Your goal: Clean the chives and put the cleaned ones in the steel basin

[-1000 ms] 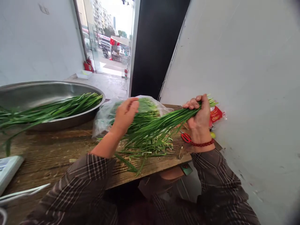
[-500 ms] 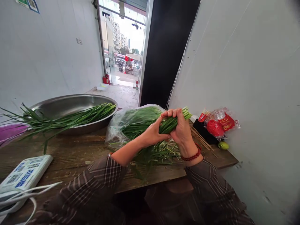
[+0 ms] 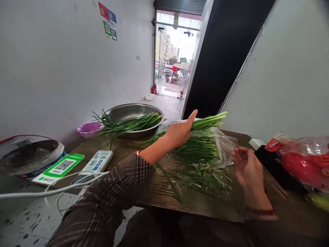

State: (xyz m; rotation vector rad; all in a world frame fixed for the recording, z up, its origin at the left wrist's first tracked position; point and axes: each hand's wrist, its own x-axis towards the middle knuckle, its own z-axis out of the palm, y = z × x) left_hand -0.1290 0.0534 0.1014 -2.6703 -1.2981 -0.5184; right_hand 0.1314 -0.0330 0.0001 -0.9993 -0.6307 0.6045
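A bunch of garlic chives (image 3: pixel 209 121) is gripped in my left hand (image 3: pixel 180 132), its pale cut ends pointing right and its leaves trailing down to the left. My right hand (image 3: pixel 249 168) is off the bunch, open and somewhat blurred, fingers loosely curled near the clear plastic bag (image 3: pixel 226 147). More chives (image 3: pixel 197 149) lie in that bag, beneath the held bunch. Loose trimmings (image 3: pixel 205 180) are scattered on the wooden table (image 3: pixel 164 188) in front. In the metal basin (image 3: pixel 123 108) rests another heap of chives (image 3: pixel 138 122), leaf tips hanging over its left rim.
A purple basin (image 3: pixel 88 128), a white device with printed codes (image 3: pixel 99 163), a green QR card (image 3: pixel 63 167) and white cables (image 3: pixel 84 180) are at left, beside a bucket (image 3: pixel 33 154). Red packages (image 3: pixel 303 161) and a black box (image 3: pixel 272 168) stand at right.
My right hand has let go of the chives and moved away to the right and down. My left hand still holds the bunch. The view has turned to the left.
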